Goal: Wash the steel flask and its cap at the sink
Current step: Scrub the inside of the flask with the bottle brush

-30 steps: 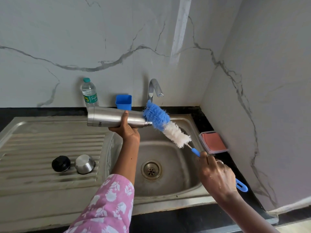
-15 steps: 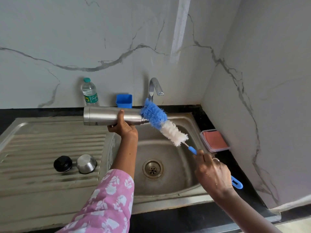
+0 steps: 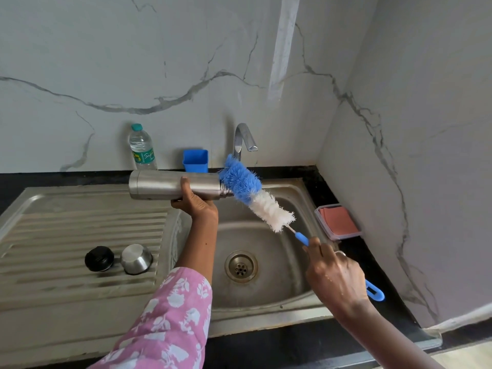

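Head view: grips steel flask (image 3: 159, 188) sideways above sink (image 3: 282, 265) in left hand (image 3: 198, 205). Clasps bottle brush (image 3: 255, 198) handle in right hand (image 3: 335, 275), blue bristles at flask's mouth.

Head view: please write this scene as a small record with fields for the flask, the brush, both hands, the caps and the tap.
flask: steel, held level, mouth over the sink
left hand: grips the flask from below
brush: blue bristle end at the flask's mouth
right hand: grips the brush's blue handle
caps: black cap and steel cap, side by side on the drainboard
tap: no water visible
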